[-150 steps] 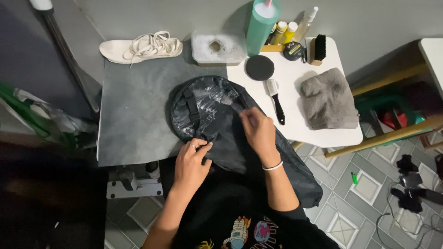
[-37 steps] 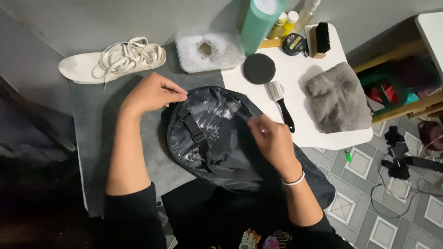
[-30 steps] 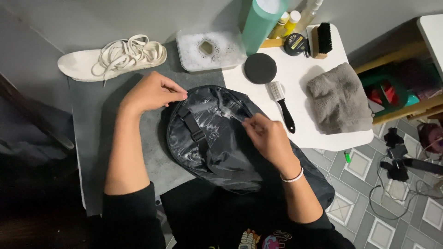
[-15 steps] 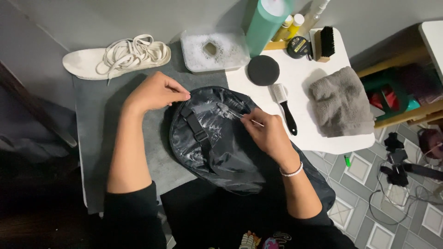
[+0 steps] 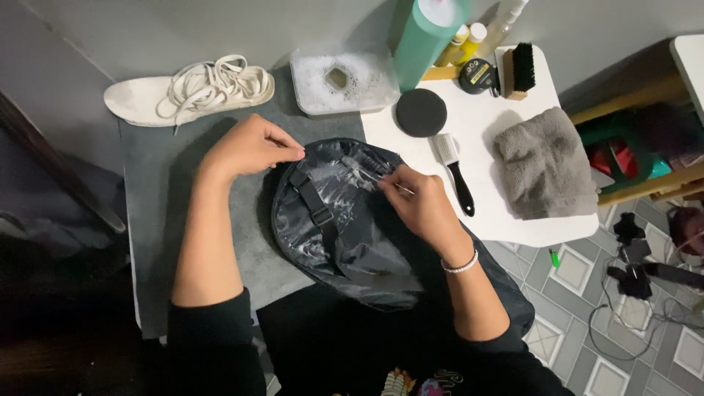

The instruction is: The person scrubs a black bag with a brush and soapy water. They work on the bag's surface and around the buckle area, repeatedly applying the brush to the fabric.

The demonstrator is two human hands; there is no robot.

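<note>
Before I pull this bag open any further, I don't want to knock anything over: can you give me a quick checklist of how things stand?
1. Left hand pinching the black bag at its top edge: ok.
2. Right hand gripping the bag's right rim: ok.
3. Bag resting flat on the grey mat: ok.
4. Brush apart from the right hand: ok, but close.
5. Soapy tub clear of the bag: ok.
6. Bag's opening free: cannot tell.

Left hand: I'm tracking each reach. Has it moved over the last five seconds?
Yes. The left hand went from the bag's near edge to its far edge, toward the shoe.
</note>
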